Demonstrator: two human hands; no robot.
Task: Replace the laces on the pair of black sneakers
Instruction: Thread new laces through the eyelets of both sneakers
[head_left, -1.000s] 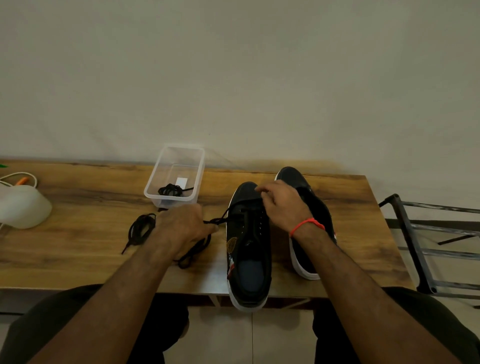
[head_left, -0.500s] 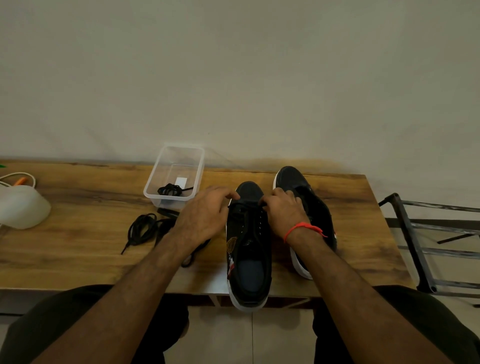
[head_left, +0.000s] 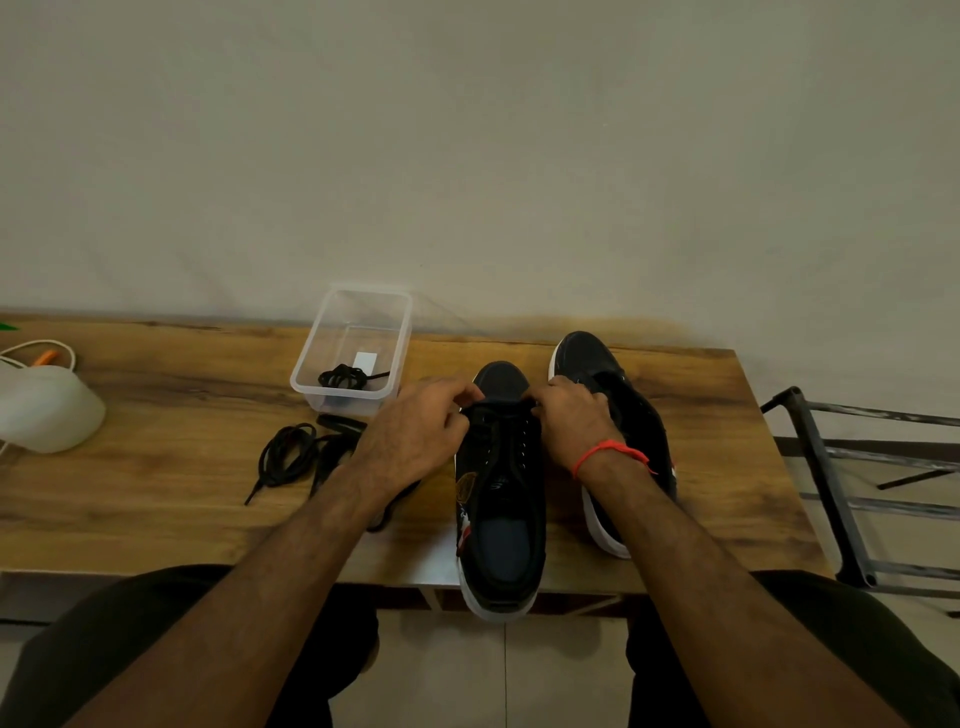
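Both hands pinch a lace at the toe-end eyelets of the near black sneaker (head_left: 501, 483) on the bench (head_left: 171, 467): left hand (head_left: 415, 431), right hand (head_left: 571, 418). Lacing looks barely begun; the far sneaker (head_left: 597, 364) seems unlaced. Loose laces (head_left: 288, 452) lie left, another in the clear tub (head_left: 353, 345).

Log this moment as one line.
both hands: left hand, right hand | at near sneaker toe eyelets | loose laces left

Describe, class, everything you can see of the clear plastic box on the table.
The clear plastic box is a lidless, rectangular tub with rounded corners and see-through walls. It stands upright on the wooden table, near the wall, left of the sneakers. Inside lie a coiled black lace and a small white label. Neither hand touches it.
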